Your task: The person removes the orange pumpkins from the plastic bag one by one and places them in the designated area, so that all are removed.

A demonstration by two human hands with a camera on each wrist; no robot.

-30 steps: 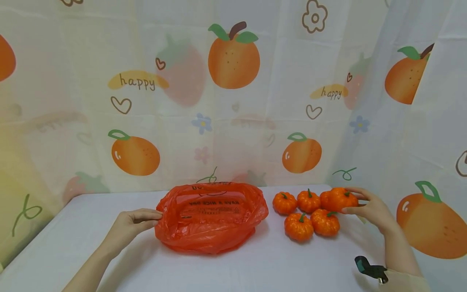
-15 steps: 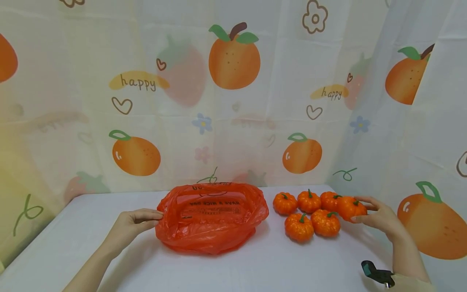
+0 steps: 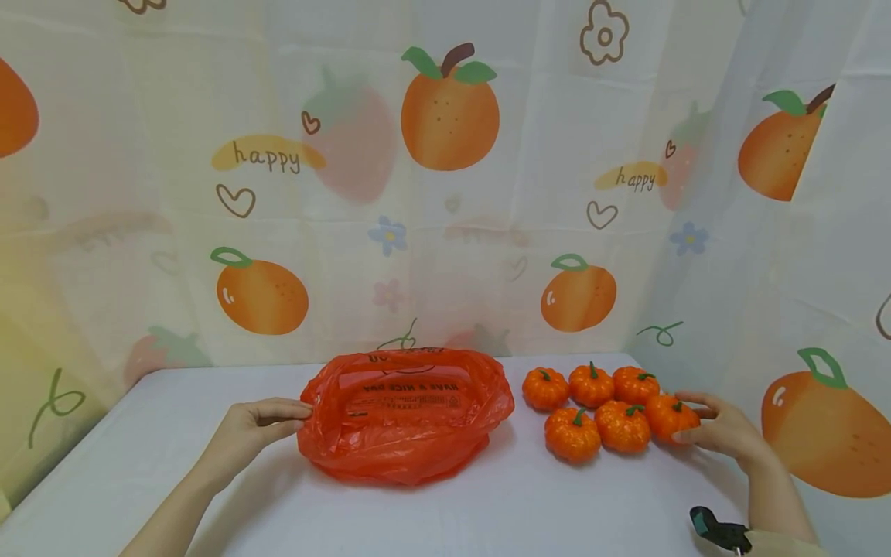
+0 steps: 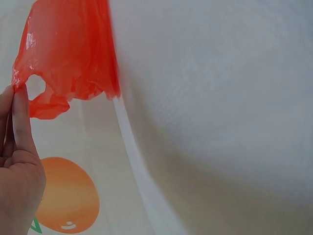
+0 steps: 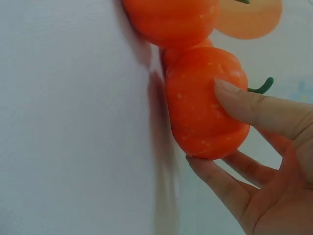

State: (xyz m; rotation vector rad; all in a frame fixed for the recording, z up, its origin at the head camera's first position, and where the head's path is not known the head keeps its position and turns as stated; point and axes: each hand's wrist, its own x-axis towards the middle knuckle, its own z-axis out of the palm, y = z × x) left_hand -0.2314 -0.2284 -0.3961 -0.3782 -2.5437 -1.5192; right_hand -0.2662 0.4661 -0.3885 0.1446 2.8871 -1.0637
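Note:
My left hand (image 3: pixel 261 433) pinches the left edge of a red plastic bag (image 3: pixel 404 452) between thumb and fingers; the bag's wide mouth faces up and toward me. In the left wrist view the fingertips grip the thin red film (image 4: pixel 63 44) beside a hole in it. At the right end of a group of small orange pumpkins, my right hand (image 3: pixel 727 425) holds one pumpkin (image 3: pixel 670 418) by its side. The right wrist view has the thumb on this pumpkin (image 5: pixel 200 107) and the fingers round its far side, its green stem showing. It appears to be on the table or very near it.
Several other orange pumpkins (image 3: pixel 572 437) stand in two rows on the white table (image 3: pixel 487 510), right of the bag. A fruit-printed curtain (image 3: pixel 452 232) hangs behind and along the right side. A small black device (image 3: pixel 717 530) sits at the right wrist.
My right hand has moved right and down with its pumpkin, from over the back row to the right end of the front row. My left hand still pinches the bag.

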